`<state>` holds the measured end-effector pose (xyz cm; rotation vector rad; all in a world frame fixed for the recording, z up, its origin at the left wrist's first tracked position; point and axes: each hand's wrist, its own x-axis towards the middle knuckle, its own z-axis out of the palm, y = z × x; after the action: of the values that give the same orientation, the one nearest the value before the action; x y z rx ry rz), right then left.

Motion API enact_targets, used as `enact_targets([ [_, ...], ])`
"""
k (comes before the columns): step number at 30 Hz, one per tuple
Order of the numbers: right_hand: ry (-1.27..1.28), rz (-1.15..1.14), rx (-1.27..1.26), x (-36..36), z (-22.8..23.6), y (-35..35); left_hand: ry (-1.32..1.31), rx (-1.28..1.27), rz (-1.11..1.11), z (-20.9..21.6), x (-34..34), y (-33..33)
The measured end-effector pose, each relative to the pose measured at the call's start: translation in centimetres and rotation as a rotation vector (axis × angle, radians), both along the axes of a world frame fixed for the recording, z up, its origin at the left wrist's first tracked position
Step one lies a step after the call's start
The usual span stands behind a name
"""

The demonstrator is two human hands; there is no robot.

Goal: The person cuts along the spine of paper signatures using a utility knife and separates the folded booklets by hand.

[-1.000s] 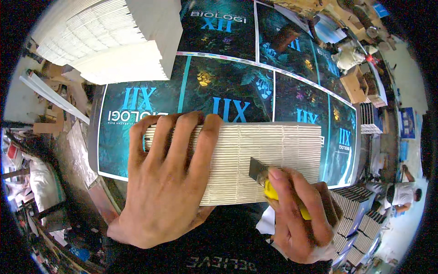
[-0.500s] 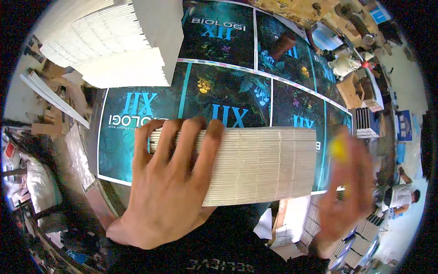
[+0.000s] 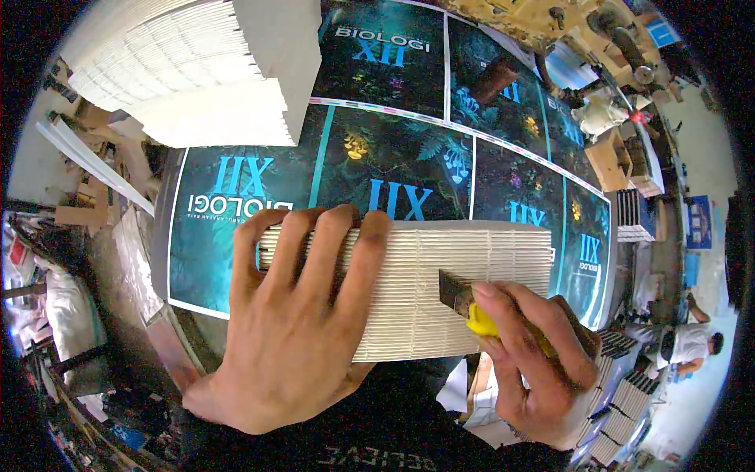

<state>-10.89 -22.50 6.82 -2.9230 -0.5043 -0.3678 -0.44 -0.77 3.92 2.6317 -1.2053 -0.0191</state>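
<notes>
Closest to you, your left hand (image 3: 295,330) lies flat and open, palm down, fingers spread across the ribbed white block of stacked, unbound book pages (image 3: 440,291); it presses on the block's left half without curling around it. The fingertips (image 3: 370,224) reach the block's far edge.

Just to the right, your right hand (image 3: 539,362) is closed around a small brush with a yellow handle and a dark, flat head (image 3: 464,303). Thumb and fingers are clamped on the handle, and the dark head touches the ribbed face of the block at its right half, near the lower edge.

The white block sits crosswise in front of you, lying on top of large glossy printed cover sheets in dark teal and blue with plant pictures (image 3: 393,149). These sheets spread away from you in a grid of repeated panels, running to the right and up.

Farther off on the left, a tall pile of plain white page blocks (image 3: 197,79) stands on the same sheets, well apart from your hands.

At the far right, lower down, stacks of bound bundles (image 3: 621,385) sit near the floor, and a person in a white shirt (image 3: 692,346) crouches beyond them. Cardboard boxes (image 3: 609,157) and clutter fill the upper right background.
</notes>
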Motion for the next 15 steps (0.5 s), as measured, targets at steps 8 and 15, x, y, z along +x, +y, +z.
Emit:
enact_targets([
  [8,0.098,-0.166,0.028,-1.1,0.1,1.6,0.005,-0.002,-0.007,-0.2,0.0,-0.1],
  [15,-0.022,-0.126,-0.097,-1.1,-0.7,1.5,0.004,-0.009,0.002,-0.1,0.0,0.0],
])
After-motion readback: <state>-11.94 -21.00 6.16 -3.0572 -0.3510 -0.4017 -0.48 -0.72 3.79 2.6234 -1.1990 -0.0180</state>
